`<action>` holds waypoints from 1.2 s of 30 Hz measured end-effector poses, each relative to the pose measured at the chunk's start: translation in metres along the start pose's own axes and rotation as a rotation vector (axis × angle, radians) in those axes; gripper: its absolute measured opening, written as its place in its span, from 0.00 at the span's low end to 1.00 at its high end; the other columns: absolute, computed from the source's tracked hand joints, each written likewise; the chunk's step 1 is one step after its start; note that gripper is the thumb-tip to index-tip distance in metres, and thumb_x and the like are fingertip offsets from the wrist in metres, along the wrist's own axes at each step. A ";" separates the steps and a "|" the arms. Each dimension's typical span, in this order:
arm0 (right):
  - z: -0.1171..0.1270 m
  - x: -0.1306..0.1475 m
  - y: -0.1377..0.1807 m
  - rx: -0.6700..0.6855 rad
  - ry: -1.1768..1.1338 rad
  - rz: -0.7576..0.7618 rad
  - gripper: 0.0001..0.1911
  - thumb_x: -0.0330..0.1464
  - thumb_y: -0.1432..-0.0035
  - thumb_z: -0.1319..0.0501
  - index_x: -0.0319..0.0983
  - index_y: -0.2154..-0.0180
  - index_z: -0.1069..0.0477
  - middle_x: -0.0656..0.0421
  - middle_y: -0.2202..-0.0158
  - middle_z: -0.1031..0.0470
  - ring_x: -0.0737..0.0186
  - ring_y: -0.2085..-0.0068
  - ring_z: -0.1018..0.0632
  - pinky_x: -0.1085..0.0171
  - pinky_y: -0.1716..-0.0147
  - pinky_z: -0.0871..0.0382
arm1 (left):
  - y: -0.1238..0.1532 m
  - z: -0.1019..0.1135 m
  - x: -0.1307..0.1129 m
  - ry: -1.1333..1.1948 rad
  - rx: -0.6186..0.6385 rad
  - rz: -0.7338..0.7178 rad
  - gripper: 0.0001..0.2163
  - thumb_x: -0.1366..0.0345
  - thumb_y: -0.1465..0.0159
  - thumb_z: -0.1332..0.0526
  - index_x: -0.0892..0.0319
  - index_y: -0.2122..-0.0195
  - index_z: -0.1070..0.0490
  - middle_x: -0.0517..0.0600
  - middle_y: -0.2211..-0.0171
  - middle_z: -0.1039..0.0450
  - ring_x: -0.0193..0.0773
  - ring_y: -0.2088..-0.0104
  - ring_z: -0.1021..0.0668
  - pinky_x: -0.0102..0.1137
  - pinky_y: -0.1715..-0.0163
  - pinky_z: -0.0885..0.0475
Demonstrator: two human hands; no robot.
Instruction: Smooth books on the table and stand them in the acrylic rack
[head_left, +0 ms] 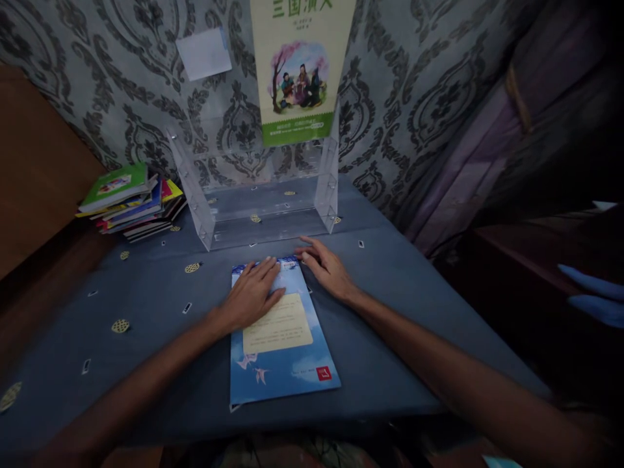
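Note:
A blue book (283,354) with a cream panel on its cover lies flat on the blue tablecloth (146,305) in front of me. My left hand (253,292) rests flat on its upper left part, fingers stretched out. My right hand (326,266) lies open at the book's top right corner, fingers touching its edge and the cloth. Behind the book stands a clear acrylic rack (258,195). A green-and-cream book (299,65) stands upright in the rack's upper tier.
A stack of colourful books (129,201) lies at the back left of the table. A patterned grey wall (414,97) is behind it. A white note (203,53) sticks on the wall. Dark furniture and a curtain stand at the right, with something blue (592,292) at the right edge.

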State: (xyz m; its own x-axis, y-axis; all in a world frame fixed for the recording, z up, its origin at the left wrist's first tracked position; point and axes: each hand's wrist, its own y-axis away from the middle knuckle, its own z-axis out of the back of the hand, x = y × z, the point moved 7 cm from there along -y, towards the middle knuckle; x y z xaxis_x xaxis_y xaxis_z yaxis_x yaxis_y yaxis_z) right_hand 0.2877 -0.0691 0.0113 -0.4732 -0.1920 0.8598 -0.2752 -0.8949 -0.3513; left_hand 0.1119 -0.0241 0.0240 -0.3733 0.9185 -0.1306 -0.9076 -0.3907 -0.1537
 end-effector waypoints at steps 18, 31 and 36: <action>0.001 0.012 0.005 0.012 0.128 0.031 0.21 0.42 0.29 0.50 0.44 0.39 0.34 0.54 0.50 0.19 0.53 0.48 0.20 0.50 0.45 0.28 | -0.031 -0.006 -0.017 0.096 0.099 -0.143 0.27 0.51 0.25 0.55 0.60 0.31 0.43 0.56 0.29 0.44 0.45 0.28 0.44 0.49 0.30 0.46; -0.003 0.015 0.006 0.058 0.285 0.111 0.18 0.35 0.30 0.49 0.44 0.44 0.27 0.53 0.50 0.20 0.52 0.48 0.21 0.49 0.45 0.27 | -0.028 -0.001 -0.010 0.157 -0.011 -0.119 0.21 0.58 0.24 0.54 0.59 0.35 0.36 0.54 0.34 0.34 0.42 0.30 0.38 0.45 0.31 0.42; -0.004 0.012 0.005 0.071 0.357 0.137 0.18 0.34 0.32 0.48 0.45 0.45 0.26 0.52 0.51 0.20 0.49 0.50 0.21 0.46 0.48 0.27 | -0.029 0.000 -0.009 0.203 0.035 -0.114 0.21 0.58 0.24 0.54 0.60 0.35 0.37 0.55 0.33 0.36 0.41 0.30 0.38 0.44 0.30 0.43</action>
State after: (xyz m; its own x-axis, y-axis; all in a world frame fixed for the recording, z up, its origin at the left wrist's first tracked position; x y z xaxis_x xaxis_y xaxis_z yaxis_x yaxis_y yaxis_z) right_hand 0.2773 -0.0743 0.0187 -0.7668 -0.1708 0.6188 -0.1362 -0.8987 -0.4168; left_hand 0.1414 -0.0210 0.0296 -0.2248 0.9241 -0.3092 -0.9491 -0.2794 -0.1451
